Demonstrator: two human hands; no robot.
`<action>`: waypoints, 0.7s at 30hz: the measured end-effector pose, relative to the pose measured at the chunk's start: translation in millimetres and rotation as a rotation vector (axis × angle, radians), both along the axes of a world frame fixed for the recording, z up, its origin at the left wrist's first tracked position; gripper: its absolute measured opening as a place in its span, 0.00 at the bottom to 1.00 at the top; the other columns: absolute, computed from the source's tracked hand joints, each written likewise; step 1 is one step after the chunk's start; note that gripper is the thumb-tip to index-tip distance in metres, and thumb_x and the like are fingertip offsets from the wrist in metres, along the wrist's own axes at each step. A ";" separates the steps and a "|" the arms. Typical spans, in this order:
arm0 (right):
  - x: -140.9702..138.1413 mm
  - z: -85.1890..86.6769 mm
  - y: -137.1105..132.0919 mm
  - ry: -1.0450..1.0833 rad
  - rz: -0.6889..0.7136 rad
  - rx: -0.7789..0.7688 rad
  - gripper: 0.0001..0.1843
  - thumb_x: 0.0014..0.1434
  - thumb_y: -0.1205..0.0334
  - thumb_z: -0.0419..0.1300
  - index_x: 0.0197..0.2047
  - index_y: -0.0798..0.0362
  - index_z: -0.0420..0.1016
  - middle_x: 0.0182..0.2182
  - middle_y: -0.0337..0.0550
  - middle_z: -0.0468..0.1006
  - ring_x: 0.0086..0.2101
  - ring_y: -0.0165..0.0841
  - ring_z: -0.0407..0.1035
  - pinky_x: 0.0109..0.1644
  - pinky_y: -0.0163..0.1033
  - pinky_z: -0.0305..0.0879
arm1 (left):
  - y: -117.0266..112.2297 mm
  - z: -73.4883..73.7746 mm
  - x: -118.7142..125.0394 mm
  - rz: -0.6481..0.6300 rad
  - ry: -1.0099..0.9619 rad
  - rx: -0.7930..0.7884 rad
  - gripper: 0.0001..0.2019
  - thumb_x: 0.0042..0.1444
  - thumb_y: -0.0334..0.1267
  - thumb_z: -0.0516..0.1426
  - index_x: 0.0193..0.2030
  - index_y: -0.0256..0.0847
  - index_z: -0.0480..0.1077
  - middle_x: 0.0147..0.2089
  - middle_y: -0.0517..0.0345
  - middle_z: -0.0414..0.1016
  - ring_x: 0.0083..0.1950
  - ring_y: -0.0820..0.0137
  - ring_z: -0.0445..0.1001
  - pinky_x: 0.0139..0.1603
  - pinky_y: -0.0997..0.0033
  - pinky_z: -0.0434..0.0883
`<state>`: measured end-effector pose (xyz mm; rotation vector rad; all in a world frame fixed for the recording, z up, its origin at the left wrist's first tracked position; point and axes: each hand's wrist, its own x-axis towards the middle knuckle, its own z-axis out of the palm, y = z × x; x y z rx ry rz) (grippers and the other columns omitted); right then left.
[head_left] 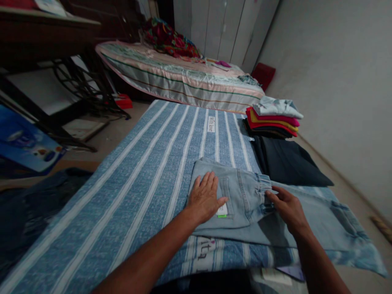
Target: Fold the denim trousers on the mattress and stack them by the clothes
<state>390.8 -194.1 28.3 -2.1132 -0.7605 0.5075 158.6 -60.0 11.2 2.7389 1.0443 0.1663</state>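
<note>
A pair of light blue jeans [235,183] lies partly folded on the blue striped cloth, its upper part doubled over the legs, which stretch off to the right. My left hand [203,198] rests flat on the seat near a back pocket, fingers outstretched, partly over a white and green tag [222,210]. At the gathered elastic waistband [263,190], my right hand [288,204] pinches the edge between thumb and fingers. Just beyond the jeans sits a folded dark garment [288,161].
Folded clothes [272,118] are stacked at the table's far right corner. The striped cloth [147,163] covers the table. Behind it stands a bed [171,81] with a red patterned blanket. To the left are a sewing machine stand [82,81], a blue bag [27,143] and dark denim [45,208].
</note>
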 end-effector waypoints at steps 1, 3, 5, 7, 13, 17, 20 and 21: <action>0.3 1.3 1.4 0.068 -0.010 0.010 0.35 0.43 0.42 0.62 0.48 0.59 0.73 0.27 0.44 0.77 0.29 0.37 0.71 0.30 0.38 0.64 | 0.7 -0.4 -0.1 0.000 -0.004 0.004 0.36 0.59 0.59 0.41 0.65 0.32 0.53 0.69 0.41 0.49 0.70 0.56 0.42 0.66 0.50 0.41; -0.7 6.1 4.4 0.185 -0.023 -0.002 0.36 0.42 0.42 0.64 0.48 0.59 0.72 0.28 0.43 0.77 0.27 0.35 0.70 0.27 0.37 0.63 | 1.5 -0.5 -0.5 0.003 -0.008 0.006 0.36 0.59 0.58 0.42 0.65 0.32 0.54 0.68 0.41 0.50 0.70 0.56 0.43 0.66 0.50 0.41; -2.5 12.4 6.9 0.283 -0.042 -0.019 0.35 0.40 0.43 0.65 0.47 0.57 0.73 0.28 0.42 0.76 0.26 0.33 0.69 0.26 0.35 0.62 | 1.4 -0.2 -1.0 0.004 -0.006 0.007 0.36 0.59 0.59 0.42 0.65 0.31 0.54 0.68 0.41 0.50 0.70 0.56 0.43 0.66 0.51 0.41; -3.5 17.8 8.7 0.361 -0.035 -0.040 0.32 0.40 0.44 0.66 0.44 0.56 0.74 0.26 0.40 0.75 0.24 0.31 0.67 0.24 0.34 0.61 | 0.8 0.1 -1.6 0.003 -0.003 0.006 0.36 0.59 0.59 0.41 0.65 0.31 0.54 0.68 0.40 0.49 0.70 0.57 0.43 0.66 0.52 0.41; 2.2 16.0 11.3 0.561 0.066 -0.086 0.23 0.41 0.45 0.67 0.30 0.57 0.75 0.18 0.36 0.70 0.18 0.27 0.62 0.20 0.32 0.57 | 0.2 3.4 -1.6 0.004 0.021 -0.029 0.37 0.59 0.59 0.42 0.65 0.32 0.53 0.69 0.41 0.49 0.70 0.57 0.43 0.66 0.51 0.42; 5.6 9.2 12.2 0.590 0.112 -0.070 0.20 0.42 0.47 0.68 0.28 0.57 0.74 0.20 0.39 0.74 0.20 0.29 0.65 0.22 0.33 0.58 | -1.3 2.4 -1.6 0.006 0.007 -0.032 0.37 0.58 0.60 0.42 0.65 0.33 0.53 0.68 0.41 0.49 0.70 0.57 0.43 0.66 0.50 0.42; 2.8 10.5 13.3 0.590 0.141 0.000 0.19 0.41 0.50 0.69 0.28 0.58 0.75 0.21 0.41 0.75 0.21 0.30 0.67 0.23 0.33 0.60 | -3.0 0.0 -2.9 0.005 -0.030 -0.021 0.36 0.59 0.60 0.41 0.65 0.32 0.53 0.68 0.40 0.49 0.70 0.57 0.43 0.66 0.49 0.41; 0.6 12.9 13.8 0.613 0.146 0.034 0.18 0.40 0.52 0.70 0.29 0.58 0.76 0.22 0.42 0.76 0.22 0.30 0.67 0.24 0.33 0.61 | -3.1 0.2 -3.6 0.004 -0.037 -0.029 0.37 0.59 0.59 0.41 0.65 0.31 0.53 0.68 0.40 0.49 0.70 0.57 0.43 0.66 0.49 0.41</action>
